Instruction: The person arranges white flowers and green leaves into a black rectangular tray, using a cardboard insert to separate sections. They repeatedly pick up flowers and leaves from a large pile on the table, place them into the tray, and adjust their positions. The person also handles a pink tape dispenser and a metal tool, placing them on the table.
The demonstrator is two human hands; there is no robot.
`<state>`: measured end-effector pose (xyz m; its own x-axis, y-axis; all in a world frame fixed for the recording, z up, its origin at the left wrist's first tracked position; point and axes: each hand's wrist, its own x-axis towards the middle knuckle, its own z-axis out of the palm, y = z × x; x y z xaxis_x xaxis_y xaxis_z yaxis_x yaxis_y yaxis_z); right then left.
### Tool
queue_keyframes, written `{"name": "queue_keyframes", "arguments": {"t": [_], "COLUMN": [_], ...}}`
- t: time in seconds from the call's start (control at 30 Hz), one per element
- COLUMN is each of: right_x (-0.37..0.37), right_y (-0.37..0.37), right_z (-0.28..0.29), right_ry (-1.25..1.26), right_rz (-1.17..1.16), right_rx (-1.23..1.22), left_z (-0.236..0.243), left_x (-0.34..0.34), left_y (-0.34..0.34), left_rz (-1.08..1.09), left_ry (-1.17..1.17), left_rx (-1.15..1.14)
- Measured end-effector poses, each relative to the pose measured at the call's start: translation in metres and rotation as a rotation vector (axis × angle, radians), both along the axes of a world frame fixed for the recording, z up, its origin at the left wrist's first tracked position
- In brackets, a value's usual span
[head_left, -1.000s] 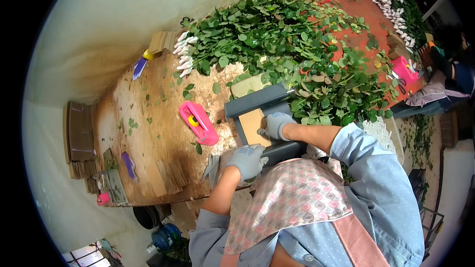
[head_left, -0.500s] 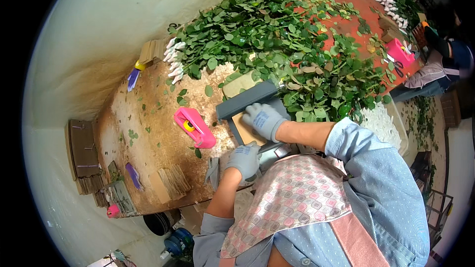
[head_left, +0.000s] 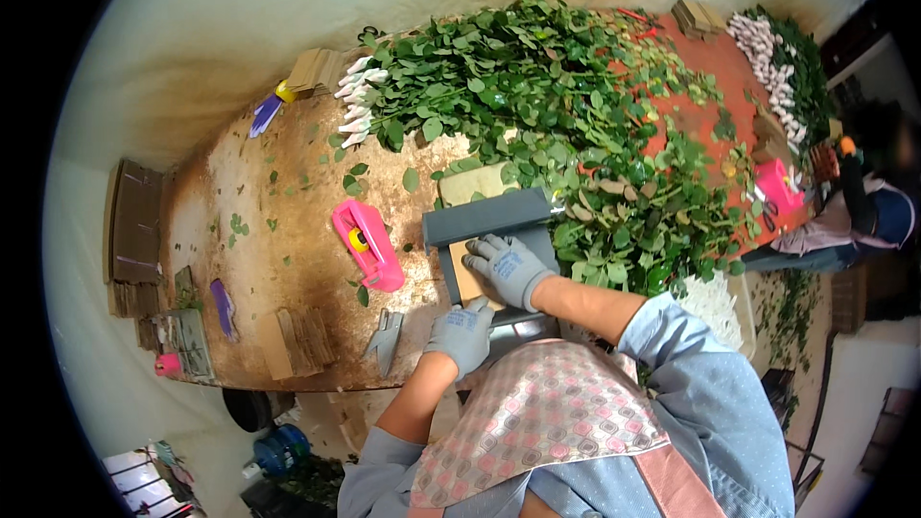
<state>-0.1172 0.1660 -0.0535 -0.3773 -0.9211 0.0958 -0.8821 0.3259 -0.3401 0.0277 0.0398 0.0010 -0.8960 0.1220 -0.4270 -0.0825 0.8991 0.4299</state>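
A dark grey stand with a raised back bar (head_left: 487, 219) is in front of me at the table's near edge. A tan cardboard sheet (head_left: 462, 271) lies in it. My right hand (head_left: 510, 271), in a grey glove, rests on the sheet with its fingers spread flat. At the sheet's near left corner, my gloved left hand (head_left: 460, 338) grips the edge, its fingers bent and partly hidden. Left of that hand lies a grey metal tool (head_left: 386, 341), its kind unclear. A pink tape dispenser (head_left: 382, 264) with a yellow core stands left of the stand.
Leafy green stems (head_left: 518, 67) with white-wrapped heads (head_left: 360, 101) cover the back and right. Cardboard stacks (head_left: 295, 341) lie at the near left, a purple glove (head_left: 223, 309) beside them. Another person (head_left: 844, 221) works at the far right, near a second pink dispenser (head_left: 777, 187).
The view has shifted and turned a little. My right hand has stayed on the cardboard, its fingers now more spread. My left hand remains at the near edge of the sheet.
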Motion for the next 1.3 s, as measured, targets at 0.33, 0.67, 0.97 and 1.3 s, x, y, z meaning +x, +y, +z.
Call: {"name": "queue_keyframes", "arguments": {"t": [0.33,0.67,0.97,1.3], "right_x": [-0.025,-0.297,-0.327,-0.331], "right_y": [-0.044,-0.179,-0.200,-0.158], "right_z": [0.075,0.008,-0.041,0.161], "right_ry": [-0.126,-0.034,0.188,0.502], "right_rz": [0.267,-0.321,-0.351,-0.058], "right_rx": [0.158,-0.039,0.308,-0.007], "left_z": [-0.012,-0.008,-0.024,-0.004], "left_x": [0.000,-0.005,0.003,-0.004], "left_y": [0.001,-0.003,-0.003,-0.001], "left_rz": [0.018,-0.044,-0.047,0.007], "left_ry": [-0.130,0.091,0.059,0.022], "left_rx": [0.009,-0.037,-0.041,-0.009]}}
